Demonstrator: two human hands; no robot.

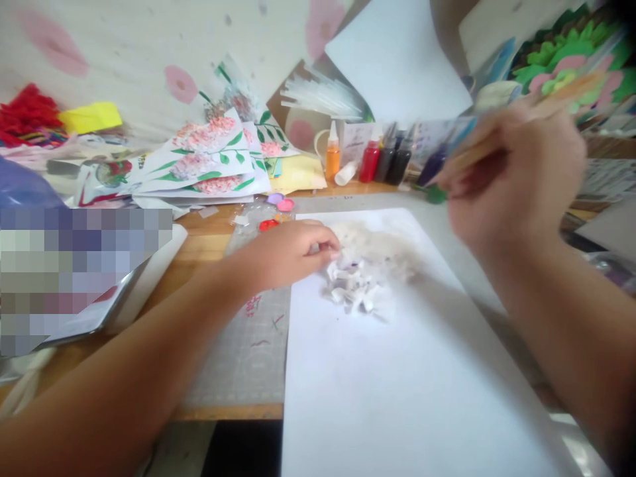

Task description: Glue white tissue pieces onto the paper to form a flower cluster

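A large white sheet of paper lies on a grey cutting mat. On it sits a crumpled wad of white tissue. My left hand rests at the sheet's left edge, fingers curled and touching the wad. My right hand is raised above the sheet's far right corner, blurred by motion, closed round a thin wooden stick, perhaps a brush handle, that points up to the right.
Small bottles of orange, red and dark paint stand at the back. Painted flower sheets are stacked to the left, with paint caps near them. A tablet lies at the left. Green paper foliage is at the top right.
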